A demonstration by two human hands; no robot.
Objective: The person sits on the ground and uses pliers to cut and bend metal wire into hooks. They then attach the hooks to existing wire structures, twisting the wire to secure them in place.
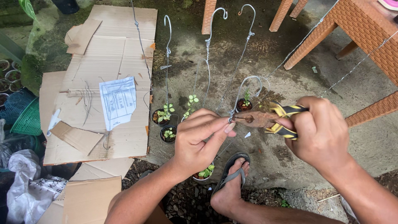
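- Rusty pliers (255, 119) are gripped by their yellow-and-black handles in the right hand (319, 130), right of centre frame.
- The grip is closed round the handles; the plier tips are clamped on a wire (230, 115) at its twisted neck.
- The wire is pinched between thumb and forefinger of the left hand (198, 139), fingers together on it, mid-frame.
- Above the pinch a hook (248, 81) is formed; finished hangers (167, 49) with small pots (159, 117) are laid on the concrete ground (373, 141) higher up.
- A neat twist is best made, it seems, with the wire held taut and still by the left hand while the pliers are turned.
- Cardboard (112, 49) is spread at left.
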